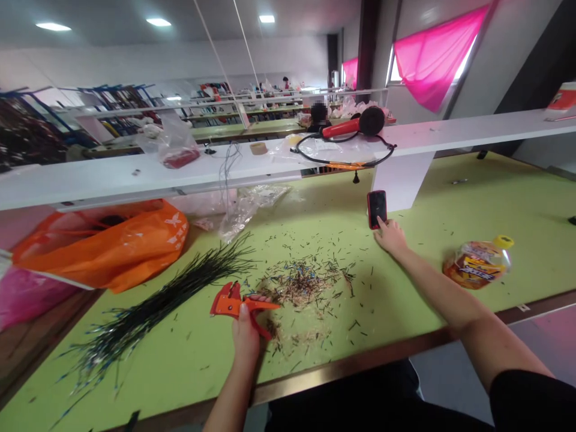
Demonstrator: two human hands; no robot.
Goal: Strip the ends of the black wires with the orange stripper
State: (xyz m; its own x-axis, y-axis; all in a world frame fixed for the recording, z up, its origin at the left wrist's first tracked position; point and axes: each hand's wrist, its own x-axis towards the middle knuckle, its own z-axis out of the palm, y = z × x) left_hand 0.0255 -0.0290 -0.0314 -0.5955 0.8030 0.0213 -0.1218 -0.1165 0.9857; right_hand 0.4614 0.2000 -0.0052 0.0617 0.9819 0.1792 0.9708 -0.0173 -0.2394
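Note:
My left hand (248, 321) is closed around an orange wire stripper (231, 301) above the green table. To its left lies a long bundle of black wires (173, 282), their near ends spread and bluish. Beside the stripper sits a pile of wire clippings (303, 282), mostly black with some blue and brown bits. My right hand (392, 236) reaches forward with one finger stretched to the screen of a smartphone (377, 210) in a red case. That phone leans upright against a white shelf support (400, 180). Nothing is gripped in my right hand.
A yellow-capped plastic bottle (479, 264) lies right of my right forearm. An orange bag (117, 246) and clear plastic (254, 207) are at the left. A white shelf (270, 159) crosses the table, carrying a red-handled tool (344, 127), a tape roll (258, 148) and cables.

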